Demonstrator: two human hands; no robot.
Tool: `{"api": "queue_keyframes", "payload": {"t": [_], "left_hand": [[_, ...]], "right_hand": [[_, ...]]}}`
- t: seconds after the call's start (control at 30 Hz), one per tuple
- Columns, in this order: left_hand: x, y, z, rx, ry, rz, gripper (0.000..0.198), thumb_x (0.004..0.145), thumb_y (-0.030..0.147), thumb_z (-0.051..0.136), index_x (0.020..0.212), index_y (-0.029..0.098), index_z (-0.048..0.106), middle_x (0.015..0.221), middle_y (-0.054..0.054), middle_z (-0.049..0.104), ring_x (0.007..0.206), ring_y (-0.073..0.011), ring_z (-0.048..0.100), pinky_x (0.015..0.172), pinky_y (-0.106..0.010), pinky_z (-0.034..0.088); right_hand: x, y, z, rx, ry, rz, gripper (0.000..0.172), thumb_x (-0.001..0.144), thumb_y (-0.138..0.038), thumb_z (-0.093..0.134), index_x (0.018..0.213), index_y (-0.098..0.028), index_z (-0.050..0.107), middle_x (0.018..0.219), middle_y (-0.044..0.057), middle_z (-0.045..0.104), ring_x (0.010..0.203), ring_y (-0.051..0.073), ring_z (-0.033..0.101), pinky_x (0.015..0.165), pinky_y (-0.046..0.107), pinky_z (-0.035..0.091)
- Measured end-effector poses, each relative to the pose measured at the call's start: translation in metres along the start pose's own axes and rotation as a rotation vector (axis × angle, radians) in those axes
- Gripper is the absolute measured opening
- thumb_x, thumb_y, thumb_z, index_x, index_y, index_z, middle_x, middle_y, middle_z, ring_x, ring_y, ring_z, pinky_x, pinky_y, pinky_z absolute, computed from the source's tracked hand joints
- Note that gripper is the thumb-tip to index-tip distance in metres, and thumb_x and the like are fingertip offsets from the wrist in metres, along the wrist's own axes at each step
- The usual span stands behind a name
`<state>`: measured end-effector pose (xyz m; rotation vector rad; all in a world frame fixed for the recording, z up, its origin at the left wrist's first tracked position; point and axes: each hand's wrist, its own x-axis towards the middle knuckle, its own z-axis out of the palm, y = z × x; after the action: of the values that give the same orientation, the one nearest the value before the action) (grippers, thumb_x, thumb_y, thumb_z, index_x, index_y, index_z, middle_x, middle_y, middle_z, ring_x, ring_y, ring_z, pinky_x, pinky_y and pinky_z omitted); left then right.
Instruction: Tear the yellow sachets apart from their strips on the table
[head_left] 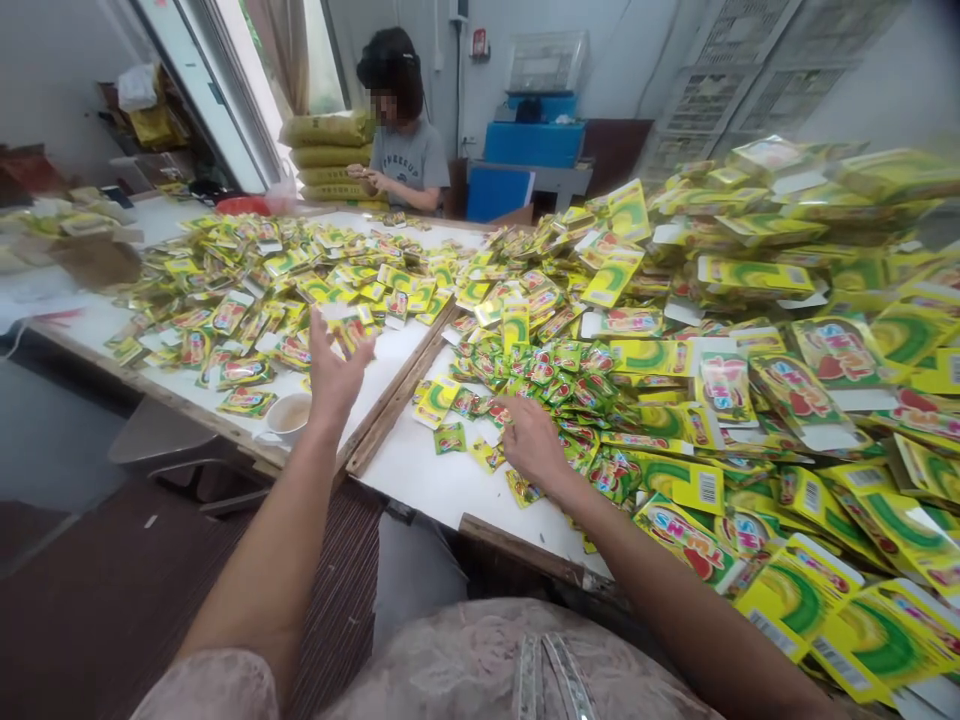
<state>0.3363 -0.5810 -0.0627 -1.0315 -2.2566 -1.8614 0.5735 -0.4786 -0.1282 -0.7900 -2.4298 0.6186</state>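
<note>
My left hand is raised over the left table with fingers and thumb spread, and I see nothing firmly held in it. Behind its fingers lies a heap of filled yellow-and-green cardboard packs. My right hand is curled over the right table, its fingertips down at a pile of small green sachets. Whatever is between those fingertips is hidden. A loose green sachet lies left of this hand, and a yellow pack is just beyond it.
Flat yellow boxes are heaped high along the right. A wooden strip divides the two table tops. A white bowl stands at the left table's front edge. Across the table a person in a grey shirt works beside stacked yellow sacks.
</note>
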Motion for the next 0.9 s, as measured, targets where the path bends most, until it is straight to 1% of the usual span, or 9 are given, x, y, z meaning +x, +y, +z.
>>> {"api": "queue_keyframes", "payload": {"t": [0.07,0.2,0.33,0.43,0.57,0.67,0.77,0.83,0.9], "left_hand": [[0.002,0.004,0.006,0.021,0.005,0.016,0.078,0.071,0.037,0.068,0.138,0.016,0.034,0.142,-0.015,0.039,0.123,-0.0231,0.045,0.095,-0.034,0.041],[-0.047,-0.016,0.027,-0.030,-0.187,-0.221,0.043,0.068,0.039,0.068,0.103,0.014,0.064,0.104,-0.011,0.067,0.099,-0.0231,0.060,0.087,-0.034,0.046],[-0.093,-0.040,0.037,-0.112,-0.277,-0.406,0.034,0.066,0.043,0.068,0.085,0.014,0.067,0.078,-0.007,0.070,0.075,-0.0206,0.065,0.072,-0.031,0.049],[-0.108,-0.035,0.044,-0.201,-0.334,-0.497,0.041,0.068,0.047,0.067,0.092,0.013,0.064,0.072,-0.005,0.069,0.065,-0.0175,0.064,0.063,-0.028,0.048],[-0.124,-0.016,0.060,-0.417,-0.530,-0.526,0.043,0.060,0.042,0.076,0.090,0.014,0.063,0.064,0.000,0.066,0.059,-0.0135,0.062,0.058,-0.024,0.046],[-0.139,-0.011,0.070,-0.459,-0.638,-0.572,0.036,0.054,0.042,0.079,0.069,0.015,0.059,0.050,0.003,0.058,0.047,-0.0113,0.056,0.050,-0.022,0.041],[-0.142,-0.010,0.077,-0.457,-0.759,-0.587,0.037,0.056,0.045,0.077,0.066,0.016,0.058,0.051,0.001,0.059,0.047,-0.0125,0.056,0.050,-0.024,0.041],[-0.132,-0.008,0.084,-0.353,-0.738,-0.525,0.036,0.064,0.050,0.070,0.068,0.016,0.059,0.056,-0.002,0.062,0.053,-0.0149,0.059,0.055,-0.027,0.043],[-0.116,-0.006,0.097,-0.087,-0.597,-0.379,0.036,0.070,0.053,0.063,0.074,0.017,0.060,0.069,-0.006,0.066,0.065,-0.0191,0.061,0.064,-0.031,0.045]], "right_hand": [[0.024,0.005,0.002,-0.153,-0.096,-0.112,0.038,0.073,-0.003,0.044,0.106,-0.014,0.061,0.105,0.014,0.063,0.106,0.027,0.048,0.089,0.040,0.037],[0.058,0.014,0.013,-0.233,-0.278,-0.164,0.026,0.074,0.000,0.046,0.085,-0.014,0.066,0.086,0.013,0.067,0.101,0.026,0.051,0.089,0.041,0.033],[0.066,0.023,0.009,-0.193,-0.228,-0.066,0.028,0.081,-0.004,0.043,0.096,-0.014,0.065,0.094,0.012,0.067,0.093,0.023,0.056,0.084,0.035,0.037],[0.051,0.018,-0.001,-0.046,-0.202,0.032,0.033,0.089,-0.014,0.037,0.115,-0.016,0.057,0.100,0.009,0.066,0.088,0.019,0.059,0.074,0.029,0.042],[0.008,0.006,-0.001,0.352,-0.341,0.098,0.021,0.084,-0.024,0.048,0.095,-0.018,0.064,0.083,0.004,0.066,0.077,0.018,0.059,0.072,0.031,0.044],[-0.028,0.006,0.006,0.608,-0.196,0.277,0.021,0.075,-0.032,0.057,0.090,-0.017,0.061,0.090,0.006,0.064,0.087,0.020,0.058,0.076,0.033,0.045],[-0.053,0.013,0.001,0.774,-0.049,0.484,0.038,0.067,-0.043,0.065,0.093,-0.017,0.058,0.079,0.004,0.060,0.073,0.018,0.056,0.065,0.030,0.045],[-0.061,0.016,-0.010,0.718,0.013,0.535,0.044,0.066,-0.047,0.065,0.098,-0.018,0.057,0.062,-0.002,0.050,0.058,0.015,0.048,0.055,0.028,0.040],[-0.064,0.019,-0.020,0.578,0.063,0.513,0.041,0.071,-0.048,0.061,0.100,-0.018,0.058,0.055,-0.004,0.043,0.052,0.014,0.042,0.050,0.027,0.035]]}}
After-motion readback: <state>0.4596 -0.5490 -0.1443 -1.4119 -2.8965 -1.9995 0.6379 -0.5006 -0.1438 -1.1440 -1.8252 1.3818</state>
